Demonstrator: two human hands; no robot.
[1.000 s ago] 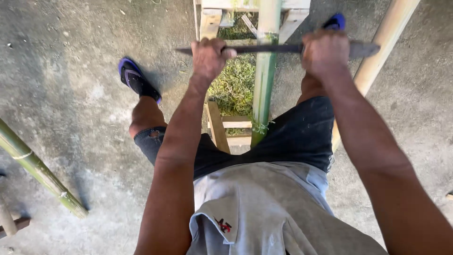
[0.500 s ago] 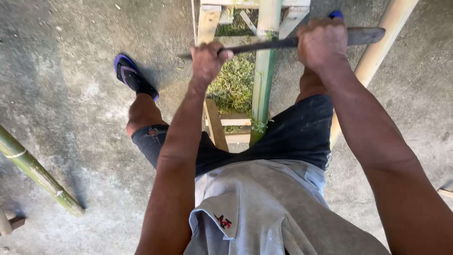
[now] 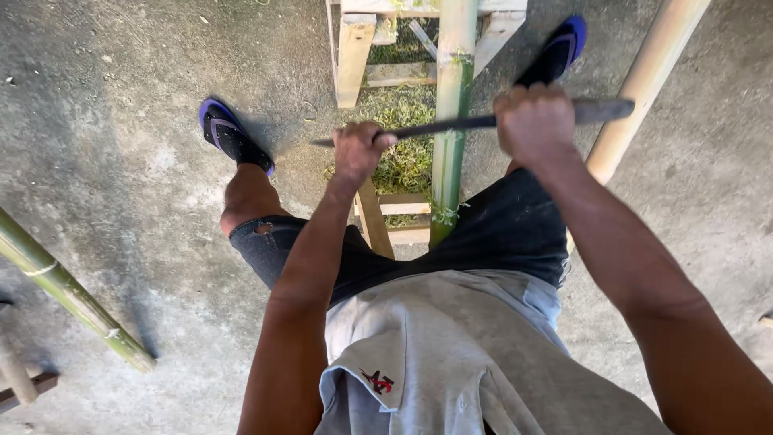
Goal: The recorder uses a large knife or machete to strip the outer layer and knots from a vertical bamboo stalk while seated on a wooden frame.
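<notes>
Starting at the far left of my view, a green bamboo pole (image 3: 68, 294) lies slanted on the grey concrete floor (image 3: 121, 121), well apart from everything I am working on. Moving right, my left foot in a blue and black sandal (image 3: 229, 135) is planted on the floor, the knee bent below it in dark shorts (image 3: 515, 234).

Next comes my left hand (image 3: 358, 151), curled into a fist around the thin dark end of a long blade (image 3: 451, 125). The fingers are pressed together and wrapped over the metal, thumb pointing right along it. The blade runs almost level, rising slightly toward the right, and crosses in front of an upright green bamboo stalk (image 3: 449, 121) that I am straddling. The blade appears to lie against the stalk's near face, though I cannot tell how firmly it touches. Behind the stalk stands a pale wooden frame (image 3: 354, 56), with a heap of green shavings (image 3: 407, 129) on the floor between its slats.

Further right, my right hand (image 3: 535, 125) is clenched tight around the blade's thicker end, knuckles up, with a short length of handle jutting past it. Beyond that, my right foot's sandal (image 3: 560, 48) shows above the hand, and a pale, peeled bamboo pole (image 3: 644, 80) leans diagonally at the far right.
</notes>
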